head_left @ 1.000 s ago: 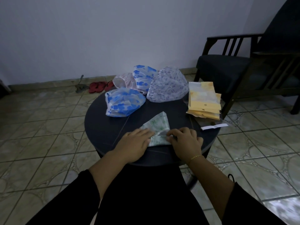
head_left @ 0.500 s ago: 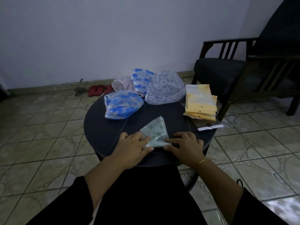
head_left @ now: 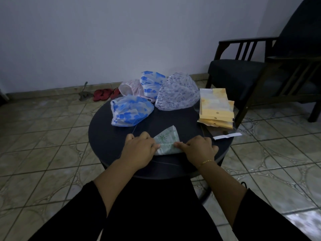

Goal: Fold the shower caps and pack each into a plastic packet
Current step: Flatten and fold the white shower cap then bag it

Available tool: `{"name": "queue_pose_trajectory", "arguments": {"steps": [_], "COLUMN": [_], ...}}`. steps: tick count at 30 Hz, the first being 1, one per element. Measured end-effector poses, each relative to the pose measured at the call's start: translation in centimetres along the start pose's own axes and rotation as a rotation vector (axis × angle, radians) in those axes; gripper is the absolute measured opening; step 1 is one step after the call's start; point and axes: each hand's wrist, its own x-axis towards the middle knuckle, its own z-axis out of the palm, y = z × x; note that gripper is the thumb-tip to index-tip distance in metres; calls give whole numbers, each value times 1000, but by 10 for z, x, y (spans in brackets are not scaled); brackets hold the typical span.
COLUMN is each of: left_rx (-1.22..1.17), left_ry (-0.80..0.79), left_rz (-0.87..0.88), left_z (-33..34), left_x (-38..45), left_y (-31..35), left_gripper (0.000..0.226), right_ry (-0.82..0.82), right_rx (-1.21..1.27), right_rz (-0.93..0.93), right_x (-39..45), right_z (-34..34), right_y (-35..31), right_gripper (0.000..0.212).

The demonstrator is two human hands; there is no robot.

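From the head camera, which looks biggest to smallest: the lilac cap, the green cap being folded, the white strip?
1. Lilac cap, though it lies farther away.
2. Green cap, folded small and partly hidden by the hands.
3. White strip, clearly smallest.

Green-print shower cap (head_left: 166,140): near edge now folded up over itself, wedge shorter than 1.0 s ago. My left hand (head_left: 139,150) and right hand (head_left: 199,148) have moved apart, pinching the fold's two ends at lower centre of frame.
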Motion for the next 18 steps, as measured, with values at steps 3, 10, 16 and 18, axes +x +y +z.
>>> {"name": "queue_pose_trajectory", "arguments": {"steps": [3, 10, 16, 18], "left_rx": [-3, 27, -63, -33], "left_ry": [-3, -80, -94, 33], "left_rz": [-35, 63, 22, 45], "left_z": [2, 6, 11, 12], "left_x": [4, 9, 7, 5], "left_y": [2, 9, 5, 7], "left_gripper": [36, 42, 42, 40], "right_ry": [21, -21, -60, -11], "right_rx": [-69, -223, -287, -295], "right_rz": [-10, -275, -268, -292], "right_x": [3, 4, 3, 3], "right_z": [0, 14, 17, 20], "right_y": [-1, -1, 1, 2], "right_gripper": [52, 37, 45, 44]}}
